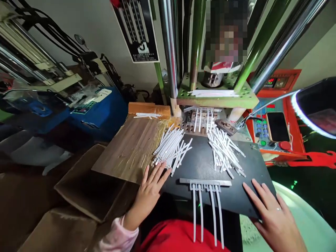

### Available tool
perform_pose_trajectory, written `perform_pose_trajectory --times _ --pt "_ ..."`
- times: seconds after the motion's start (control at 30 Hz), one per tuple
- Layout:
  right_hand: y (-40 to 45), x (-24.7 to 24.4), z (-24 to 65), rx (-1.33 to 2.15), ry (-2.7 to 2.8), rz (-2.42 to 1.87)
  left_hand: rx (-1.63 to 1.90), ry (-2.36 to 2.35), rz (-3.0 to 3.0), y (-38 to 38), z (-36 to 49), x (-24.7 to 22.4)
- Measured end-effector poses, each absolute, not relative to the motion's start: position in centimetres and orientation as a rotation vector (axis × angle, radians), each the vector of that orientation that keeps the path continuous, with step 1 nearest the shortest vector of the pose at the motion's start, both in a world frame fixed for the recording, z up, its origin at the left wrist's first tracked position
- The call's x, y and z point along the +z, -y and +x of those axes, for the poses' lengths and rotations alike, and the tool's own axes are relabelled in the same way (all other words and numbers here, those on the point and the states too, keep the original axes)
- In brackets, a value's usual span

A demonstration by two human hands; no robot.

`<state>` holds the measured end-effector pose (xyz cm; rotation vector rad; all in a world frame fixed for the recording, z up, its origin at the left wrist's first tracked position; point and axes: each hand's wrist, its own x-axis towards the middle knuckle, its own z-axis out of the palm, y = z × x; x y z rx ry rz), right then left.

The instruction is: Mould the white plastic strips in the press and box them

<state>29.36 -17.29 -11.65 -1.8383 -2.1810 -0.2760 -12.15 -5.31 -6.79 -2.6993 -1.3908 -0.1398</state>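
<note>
My left hand (149, 192) has its fingers stretched out, the fingertips at the near end of a pile of white strips (170, 143) on the black board (194, 157). Nothing is gripped in it. My right hand (278, 213) is spread over the board's right edge, a ring on one finger, holding nothing. Between the hands lies a flat metal bar (210, 182) on the board. Several long white strips (213, 213) hang from it past the near edge, over red clothing. A second pile of white strips (225, 154) sits farther right.
A press with green and chrome columns (170, 52) stands ahead, white strips sticking out of its lower mould (202, 120). Cardboard (123, 147) lies left, above an open box (89, 182). At right are a control panel (262, 122), a phone (278, 126), a ring lamp (296, 108) and a pale green tub (301, 210).
</note>
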Motion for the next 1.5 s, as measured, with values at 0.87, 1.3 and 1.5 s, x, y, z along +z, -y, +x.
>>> perform_pose_trajectory --times 0.87,1.3,1.5 --pt "17.3 -10.0 27.9 -0.070 2.003 -1.967 -0.201 1.453 -2.709 5.4 -11.3 -6.7" --pt "11.6 -8.6 22.6 0.174 2.119 -1.397 -0.500 1.295 -3.293 2.9 -4.3 -4.4" --pt "10.2 -8.2 19.9 0.477 2.019 -1.302 -0.222 0.942 -3.674 0.7 -4.3 -1.2"
